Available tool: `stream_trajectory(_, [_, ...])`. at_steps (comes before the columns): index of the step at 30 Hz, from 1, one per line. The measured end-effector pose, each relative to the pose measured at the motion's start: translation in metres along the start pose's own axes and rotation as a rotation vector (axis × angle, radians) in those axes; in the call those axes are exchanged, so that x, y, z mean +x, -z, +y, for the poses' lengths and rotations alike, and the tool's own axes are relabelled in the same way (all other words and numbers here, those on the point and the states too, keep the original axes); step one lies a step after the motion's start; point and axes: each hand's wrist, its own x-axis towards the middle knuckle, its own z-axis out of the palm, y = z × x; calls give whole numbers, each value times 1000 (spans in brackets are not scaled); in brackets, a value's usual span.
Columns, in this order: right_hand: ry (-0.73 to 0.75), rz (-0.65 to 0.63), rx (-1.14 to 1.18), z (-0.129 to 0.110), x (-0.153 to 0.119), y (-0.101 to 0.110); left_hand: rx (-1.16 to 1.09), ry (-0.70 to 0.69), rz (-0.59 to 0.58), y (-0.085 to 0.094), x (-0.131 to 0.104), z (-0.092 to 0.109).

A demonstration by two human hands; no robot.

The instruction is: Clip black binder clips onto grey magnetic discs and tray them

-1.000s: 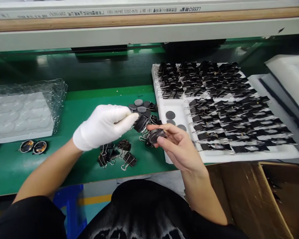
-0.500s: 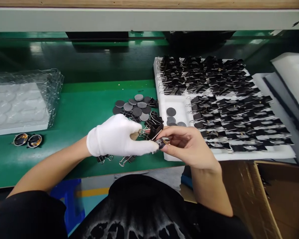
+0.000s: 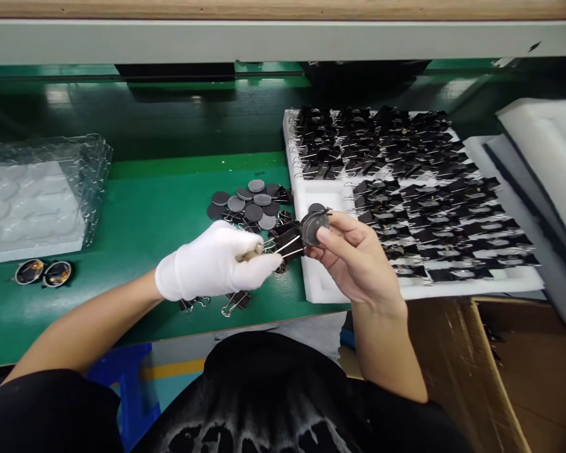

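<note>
My left hand [image 3: 221, 261], in a white glove, pinches the wire handles of a black binder clip [image 3: 287, 242]. The clip's jaw end touches or lies right beside a dark round part [image 3: 315, 228]. That round part is between the thumb and fingers of my bare right hand [image 3: 358, 255], its face tilted up. Behind the hands, several grey and black discs [image 3: 253, 212] lie in a loose pile on the green table, with more binder clips at the pile's near and right sides. Two clips [image 3: 237, 302] lie near the table's front edge.
A white foam tray [image 3: 323, 289] on the right holds rows of clipped black parts [image 3: 434, 220]. Clear plastic trays [image 3: 33, 195] are stacked at left, with two round parts [image 3: 57, 274] before them. Foam pieces [image 3: 547, 145] lie far right; a cardboard box [image 3: 481, 358] stands below.
My right hand has turned and lifted the round part, so its face now shows. My left hand has drawn back slightly with the clip. The view has shifted a little.
</note>
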Motion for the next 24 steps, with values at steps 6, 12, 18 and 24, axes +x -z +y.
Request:
stream_trajectory(6, [20,-26,-28,5,-1,-3,-79,23,-30,-9,-1,-2])
stream_trajectory(12, [28,21,55,9,-1,-4,13,37,-119,-5,1,-7])
stream_trajectory(18, [23,123,284,12,-1,-10,671,185,-73,-37,4,-22])
stream_trajectory(24, [-74,27,100,16,-18,-4,424,123,-98,-31,7,-22])
